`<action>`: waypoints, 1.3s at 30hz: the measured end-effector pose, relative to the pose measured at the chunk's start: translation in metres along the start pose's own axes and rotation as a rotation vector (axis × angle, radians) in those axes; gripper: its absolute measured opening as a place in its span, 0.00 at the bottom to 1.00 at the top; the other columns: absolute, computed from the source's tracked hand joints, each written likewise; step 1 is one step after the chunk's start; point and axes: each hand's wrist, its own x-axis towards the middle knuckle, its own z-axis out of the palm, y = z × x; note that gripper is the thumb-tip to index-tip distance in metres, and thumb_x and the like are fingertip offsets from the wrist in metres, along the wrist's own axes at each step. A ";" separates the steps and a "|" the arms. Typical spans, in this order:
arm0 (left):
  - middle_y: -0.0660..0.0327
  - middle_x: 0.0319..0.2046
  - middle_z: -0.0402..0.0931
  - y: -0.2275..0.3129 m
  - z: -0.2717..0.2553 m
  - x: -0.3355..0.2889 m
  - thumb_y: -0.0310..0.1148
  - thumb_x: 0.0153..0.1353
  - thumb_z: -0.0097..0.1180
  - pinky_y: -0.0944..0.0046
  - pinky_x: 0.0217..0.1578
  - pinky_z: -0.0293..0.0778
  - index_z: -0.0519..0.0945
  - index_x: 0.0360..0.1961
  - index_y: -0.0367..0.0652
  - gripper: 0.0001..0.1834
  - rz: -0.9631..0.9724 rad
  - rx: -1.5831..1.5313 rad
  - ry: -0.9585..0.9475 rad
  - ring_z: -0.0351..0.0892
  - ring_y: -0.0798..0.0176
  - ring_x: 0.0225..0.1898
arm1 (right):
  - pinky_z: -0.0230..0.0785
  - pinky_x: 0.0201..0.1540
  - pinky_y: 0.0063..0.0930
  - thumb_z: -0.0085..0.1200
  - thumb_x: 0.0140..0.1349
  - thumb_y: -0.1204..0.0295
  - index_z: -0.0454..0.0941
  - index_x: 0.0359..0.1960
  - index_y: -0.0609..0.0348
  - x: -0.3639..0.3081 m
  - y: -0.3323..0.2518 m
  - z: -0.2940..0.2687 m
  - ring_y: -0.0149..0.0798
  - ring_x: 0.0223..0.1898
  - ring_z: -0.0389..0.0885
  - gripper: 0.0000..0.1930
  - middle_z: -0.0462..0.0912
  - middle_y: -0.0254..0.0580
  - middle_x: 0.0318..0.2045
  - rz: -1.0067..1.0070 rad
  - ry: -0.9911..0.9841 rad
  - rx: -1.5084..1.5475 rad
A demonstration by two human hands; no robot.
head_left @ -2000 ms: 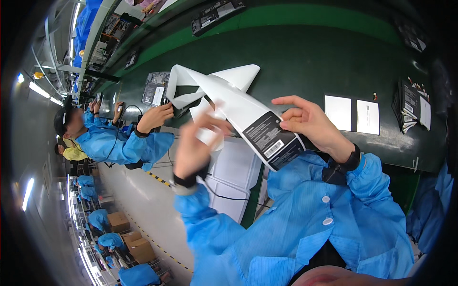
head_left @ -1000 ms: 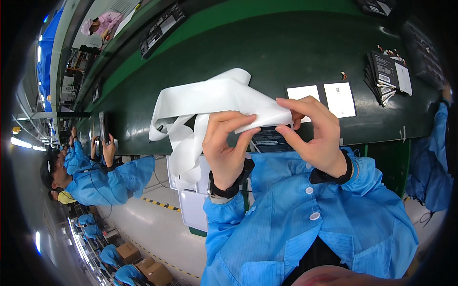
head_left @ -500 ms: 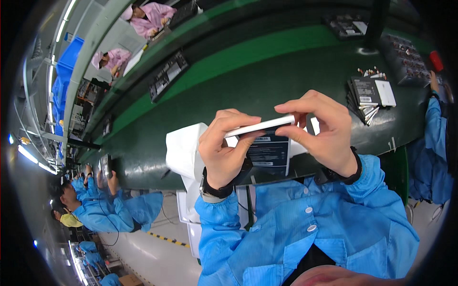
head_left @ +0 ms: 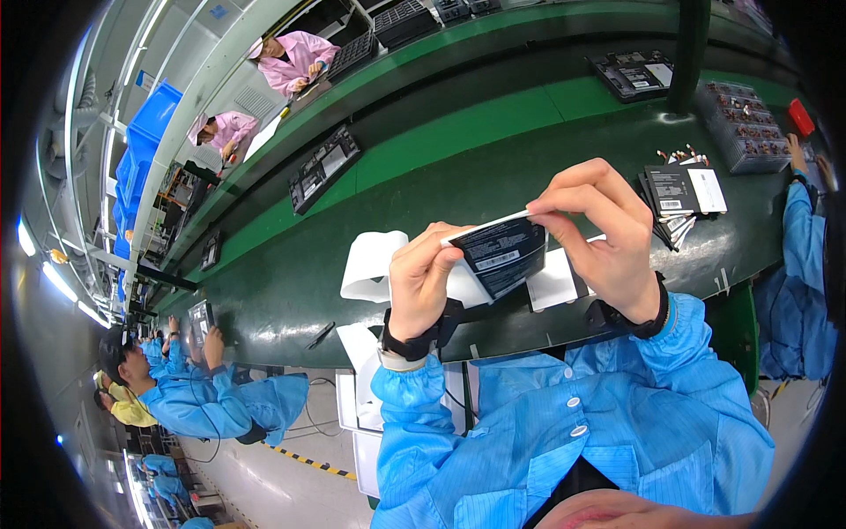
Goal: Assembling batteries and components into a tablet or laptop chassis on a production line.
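Note:
A flat battery pack (head_left: 507, 257) with a black printed label and a thin white upper edge is held tilted above the table. My left hand (head_left: 418, 286) is closed on its left upper corner, thumb in front and fingers curled behind. With thumb and fingertips, my right hand (head_left: 604, 234) pinches the upper right corner. Behind and below the pack, a flat white piece (head_left: 553, 280) with a dark edge lies on the table, partly covered. A curled strip of white paper (head_left: 368, 260) stands beside my left hand.
Stacked black-and-white battery packs (head_left: 677, 189) with wires lie to the right. Beyond them are a clear compartment tray (head_left: 745, 128) and a red object (head_left: 800, 116). Black device housings (head_left: 326, 167) rest on the green strip. A pen (head_left: 322, 335) lies left; co-workers (head_left: 194, 388) sit along the table.
The pack has tipped so its black labelled face shows, where mostly its white edge showed before. My right hand has shifted slightly upward; the whole view has turned a little.

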 end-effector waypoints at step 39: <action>0.62 0.16 0.80 -0.024 0.100 -0.075 0.27 0.72 0.58 0.71 0.19 0.67 0.77 0.25 0.36 0.15 -0.615 -0.197 -0.218 0.79 0.72 0.16 | 0.69 0.27 0.16 0.67 0.61 0.79 0.83 0.37 0.64 -0.075 0.064 -0.033 0.22 0.27 0.81 0.05 0.86 0.35 0.29 0.916 -0.459 0.101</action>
